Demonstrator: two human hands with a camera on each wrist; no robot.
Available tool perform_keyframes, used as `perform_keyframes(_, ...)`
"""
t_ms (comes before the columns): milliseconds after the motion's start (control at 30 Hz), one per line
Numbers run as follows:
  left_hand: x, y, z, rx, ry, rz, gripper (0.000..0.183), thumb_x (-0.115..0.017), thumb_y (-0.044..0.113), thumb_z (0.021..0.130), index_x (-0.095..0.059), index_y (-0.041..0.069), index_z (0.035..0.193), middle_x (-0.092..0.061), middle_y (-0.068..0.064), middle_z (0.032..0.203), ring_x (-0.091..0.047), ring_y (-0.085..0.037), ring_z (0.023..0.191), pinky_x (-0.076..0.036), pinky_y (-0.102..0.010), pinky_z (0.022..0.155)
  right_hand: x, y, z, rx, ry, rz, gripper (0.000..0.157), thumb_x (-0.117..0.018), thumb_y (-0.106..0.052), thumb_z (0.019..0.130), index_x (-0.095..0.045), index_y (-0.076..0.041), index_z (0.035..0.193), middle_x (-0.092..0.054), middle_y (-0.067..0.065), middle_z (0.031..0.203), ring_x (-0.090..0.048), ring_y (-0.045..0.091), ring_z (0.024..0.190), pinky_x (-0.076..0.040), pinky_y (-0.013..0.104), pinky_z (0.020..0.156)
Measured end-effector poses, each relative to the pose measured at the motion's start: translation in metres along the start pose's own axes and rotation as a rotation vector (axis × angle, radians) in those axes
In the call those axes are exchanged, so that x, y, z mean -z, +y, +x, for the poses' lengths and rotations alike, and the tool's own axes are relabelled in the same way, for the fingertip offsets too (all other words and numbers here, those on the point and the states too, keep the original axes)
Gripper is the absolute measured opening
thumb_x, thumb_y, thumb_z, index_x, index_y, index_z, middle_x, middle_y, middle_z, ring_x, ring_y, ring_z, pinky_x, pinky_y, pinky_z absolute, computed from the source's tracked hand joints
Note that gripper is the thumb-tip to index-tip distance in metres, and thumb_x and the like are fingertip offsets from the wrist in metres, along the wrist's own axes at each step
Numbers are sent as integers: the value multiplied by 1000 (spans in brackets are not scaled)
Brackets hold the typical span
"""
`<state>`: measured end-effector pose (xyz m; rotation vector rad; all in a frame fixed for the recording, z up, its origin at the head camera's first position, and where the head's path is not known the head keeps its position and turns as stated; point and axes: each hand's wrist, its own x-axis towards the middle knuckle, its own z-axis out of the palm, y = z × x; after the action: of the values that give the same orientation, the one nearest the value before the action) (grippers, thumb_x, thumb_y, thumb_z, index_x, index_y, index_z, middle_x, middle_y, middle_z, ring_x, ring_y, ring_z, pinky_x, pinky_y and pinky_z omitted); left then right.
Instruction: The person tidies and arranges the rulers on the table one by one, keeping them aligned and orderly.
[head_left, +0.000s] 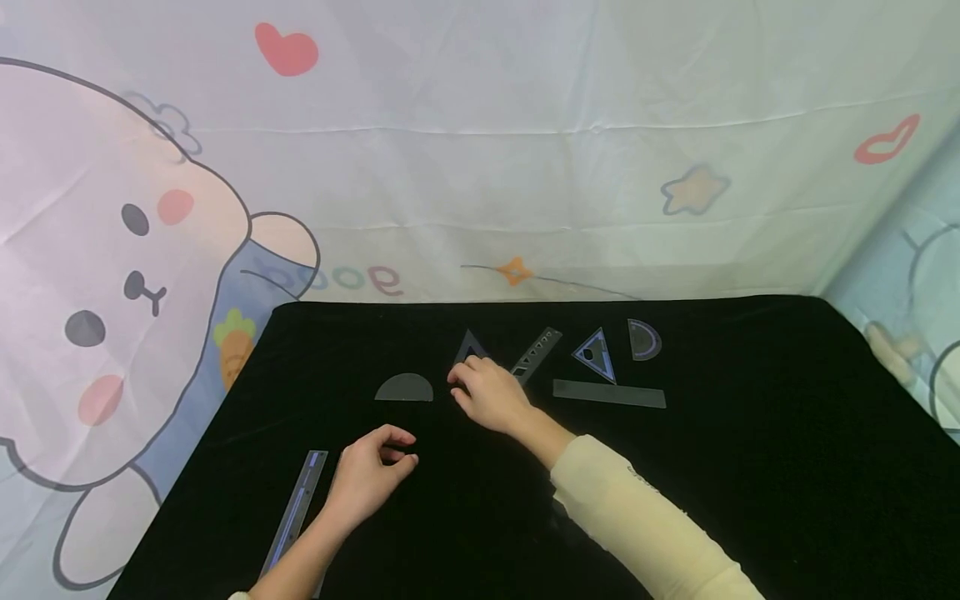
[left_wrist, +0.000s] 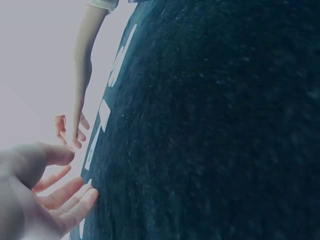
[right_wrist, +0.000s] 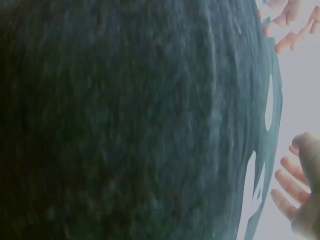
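Observation:
My right hand [head_left: 491, 393] is over the cloth near a clear set square [head_left: 470, 342], covering its lower part. In the right wrist view the right hand's fingers [right_wrist: 287, 185] are loosely bent, with nothing between them. To its left lies a clear half-round protractor [head_left: 405, 388]; on its right is a stencil ruler [head_left: 538, 350] with cut-outs, its lower end behind the hand. My left hand [head_left: 371, 468] is held lower left, fingers [left_wrist: 70, 195] relaxed and apart, holding nothing. Beside it a long ruler [head_left: 297, 504] with a blue strip is partly hidden by the forearm.
Further right on the black cloth [head_left: 750, 467] lie a blue-edged set square [head_left: 596, 357], a small blue-edged protractor [head_left: 645, 340] and a plain clear ruler [head_left: 609, 393]. A printed curtain [head_left: 480, 167] hangs behind the table's far edge.

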<state>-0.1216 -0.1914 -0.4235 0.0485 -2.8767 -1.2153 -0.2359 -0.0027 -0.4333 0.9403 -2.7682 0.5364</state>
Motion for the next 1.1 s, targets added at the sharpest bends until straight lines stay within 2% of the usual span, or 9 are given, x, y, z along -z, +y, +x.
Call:
perform_keyframes(400, -8, 6, 11, 96, -61, -235, 27, -64, 14, 84, -61, 12, 111, -59, -8, 112, -62, -18, 92, -53, -31, 73, 12, 33, 2, -115, -18, -20, 23, -58, -27, 89, -61, -19, 110, -59, -1, 103, -56, 15, 93, -50, 27, 75)
perform_keyframes(633, -15, 13, 19, 149, -86, -368, 33, -62, 17, 87, -57, 9, 119, -56, -11, 118, -61, -17, 95, -53, -32, 79, 24, 53, 0, -147, -29, -30, 27, -57, -26, 90, -59, -16, 114, -58, 3, 110, -56, 21, 100, -51, 35, 81)
perform_keyframes(833, -24, 21, 24, 208, -110, -482, 37, -59, 16, 89, -52, 7, 124, -50, -14, 126, -59, -21, 102, -52, -34, 86, 33, 68, -2, -175, -48, -38, 31, -55, -27, 91, -57, -15, 120, -56, 6, 116, -55, 24, 104, -51, 38, 82)
perform_keyframes(1100, -33, 27, 26, 209, -146, -559, 41, -56, 18, 91, -47, 6, 130, -45, -17, 132, -54, -29, 112, -49, -37, 90, 43, 87, -3, -194, -49, -21, 37, -52, -27, 92, -53, -13, 126, -53, 11, 123, -53, 27, 107, -50, 40, 82)
